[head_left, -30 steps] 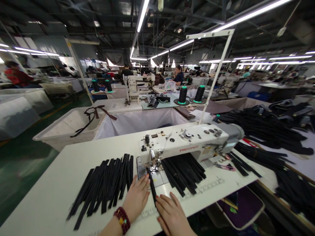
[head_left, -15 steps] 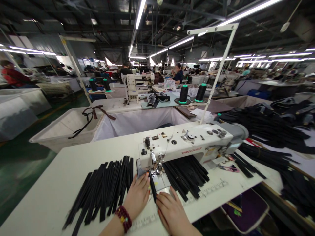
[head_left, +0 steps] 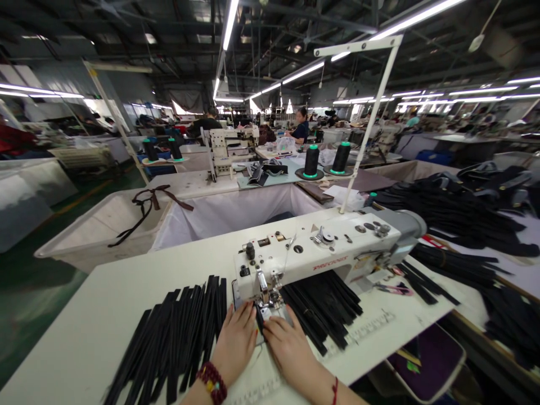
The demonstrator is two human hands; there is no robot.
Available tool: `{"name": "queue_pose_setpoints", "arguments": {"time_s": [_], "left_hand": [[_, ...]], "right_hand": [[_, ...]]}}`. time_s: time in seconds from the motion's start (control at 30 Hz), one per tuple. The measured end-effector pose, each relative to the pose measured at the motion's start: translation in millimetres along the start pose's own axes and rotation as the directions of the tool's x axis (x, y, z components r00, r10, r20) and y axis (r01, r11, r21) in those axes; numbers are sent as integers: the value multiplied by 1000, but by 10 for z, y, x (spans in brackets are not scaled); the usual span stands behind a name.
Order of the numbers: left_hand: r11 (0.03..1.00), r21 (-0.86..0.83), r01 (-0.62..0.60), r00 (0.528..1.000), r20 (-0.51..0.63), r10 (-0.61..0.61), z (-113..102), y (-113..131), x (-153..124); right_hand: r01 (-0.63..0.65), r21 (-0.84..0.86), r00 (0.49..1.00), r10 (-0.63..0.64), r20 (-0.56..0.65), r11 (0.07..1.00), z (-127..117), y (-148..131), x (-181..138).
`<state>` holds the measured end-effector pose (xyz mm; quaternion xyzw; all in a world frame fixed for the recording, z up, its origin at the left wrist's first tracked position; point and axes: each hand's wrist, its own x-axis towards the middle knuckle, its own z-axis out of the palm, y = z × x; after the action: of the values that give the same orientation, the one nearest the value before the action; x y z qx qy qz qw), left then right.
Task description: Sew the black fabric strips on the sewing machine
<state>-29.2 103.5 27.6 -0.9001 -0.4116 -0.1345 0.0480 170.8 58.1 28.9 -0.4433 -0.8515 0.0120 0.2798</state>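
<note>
A narrow black fabric strip (head_left: 260, 322) runs under the presser foot of the white sewing machine (head_left: 307, 253). My left hand (head_left: 237, 336) lies flat along the strip's left side, its fingertips close to the foot; a dark red bead bracelet circles the wrist. My right hand (head_left: 291, 344) is closed on the near end of the strip, which its fingers partly hide. Left of the machine lies a spread pile of black strips (head_left: 177, 332). Under the machine's arm rests another bundle of black strips (head_left: 327, 306).
A printed ruler scale (head_left: 373, 326) runs along the table, with pink-handled snips (head_left: 394, 289) near the machine's right end. Thread cones (head_left: 312, 163) stand beyond. A white cloth-lined bin (head_left: 228, 211) adjoins the table's far edge. Dark fabric pieces (head_left: 459, 211) heap at right. Other people work farther back.
My right hand has moved forward toward the presser foot along with the strip, and less of the strip shows. The left hand stays beside the foot. The view has shifted slightly.
</note>
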Motion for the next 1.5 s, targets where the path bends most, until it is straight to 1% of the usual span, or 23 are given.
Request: {"name": "queue_pose_setpoints", "arguments": {"time_s": [0.17, 0.37, 0.47, 0.57, 0.63, 0.73, 0.87, 0.97, 1.13, 1.2, 1.3, 1.4, 1.5], "left_hand": [[1000, -6, 3, 1000, -10, -3, 11, -16, 6], [999, 36, -9, 999, -45, 11, 41, -26, 13], [999, 39, -7, 1000, -27, 8, 18, -24, 30], [1000, 14, 16, 1000, 20, -16, -42, -4, 59], [999, 2, 44, 997, 63, -44, -93, 22, 83], [996, -10, 86, 989, 123, -84, -167, 72, 114], [990, -28, 136, 978, 166, -129, -226, 120, 134], [986, -51, 160, 974, 170, -149, -244, 128, 136], [982, -70, 176, 970, 183, -161, -271, 128, 147], [981, -66, 181, 968, 186, -166, -276, 130, 159], [982, -51, 185, 965, 196, -171, -257, 131, 171], [983, -59, 173, 968, 195, -159, -212, 120, 159], [983, -93, 156, 975, 172, -138, -182, 56, 137]], "right_hand": [[-28, -63, 1000, 27, -14, 998, 27, 36, 182], [-73, -157, 997, 74, 4, 985, 133, 57, 323], [-88, -170, 996, 90, 4, 982, 176, 56, 387], [-108, -170, 994, 110, 1, 979, 160, 29, 395], [-119, -164, 993, 120, -1, 979, 101, -12, 329], [-126, -139, 992, 126, -6, 982, -45, -91, 113], [-141, -40, 985, 136, -102, 989, -271, -124, -251], [-164, -54, 976, 154, -154, 985, -417, -45, -457], [-287, -160, 942, 248, -226, 945, -566, 169, -613], [-318, -218, 937, 271, -219, 923, -590, 239, -628], [-342, -291, 938, 306, -162, 894, -594, 307, -619], [-363, -335, 931, 350, -101, 869, -578, 324, -577], [-384, -373, 918, 393, -55, 845, -576, 295, -511]]}}
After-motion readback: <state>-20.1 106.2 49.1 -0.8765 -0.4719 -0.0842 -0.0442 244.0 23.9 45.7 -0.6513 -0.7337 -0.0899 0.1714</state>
